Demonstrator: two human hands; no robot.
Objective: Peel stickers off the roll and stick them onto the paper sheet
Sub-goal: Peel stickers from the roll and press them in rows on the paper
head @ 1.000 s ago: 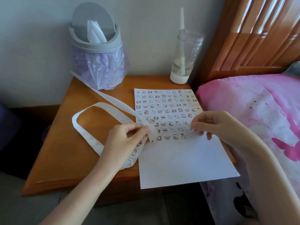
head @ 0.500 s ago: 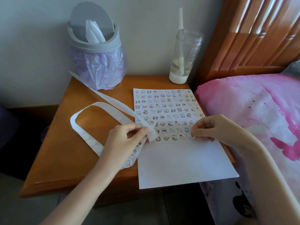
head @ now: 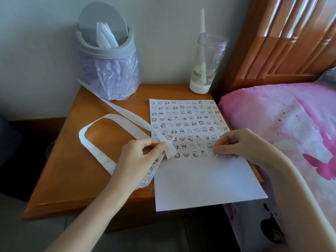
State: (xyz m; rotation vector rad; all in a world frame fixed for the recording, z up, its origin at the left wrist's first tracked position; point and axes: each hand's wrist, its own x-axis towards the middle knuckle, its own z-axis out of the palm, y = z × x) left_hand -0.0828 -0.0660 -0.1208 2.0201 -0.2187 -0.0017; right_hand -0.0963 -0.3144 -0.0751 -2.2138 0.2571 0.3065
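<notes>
A white paper sheet [head: 205, 180] lies on the wooden bedside table, its upper half filled with rows of small cartoon stickers. A long white backing strip [head: 94, 151] from the sticker roll loops across the table to the left of the sheet. My left hand [head: 140, 159] pinches the strip's end at the sheet's left edge. My right hand [head: 236, 144] holds a small round sticker [head: 213, 153] between thumb and fingertip, pressing it down at the right end of the lowest sticker row.
The wooden bedside table [head: 72, 179] carries a grey swing-lid bin [head: 107, 57] with a purple bag at the back left and a clear tumbler with a straw [head: 205, 62] at the back right. A pink bedspread [head: 291, 128] and wooden headboard lie right.
My right hand has moved down and slightly left, bringing the sticker from above the paper onto the lowest row. My left hand stays on the strip.
</notes>
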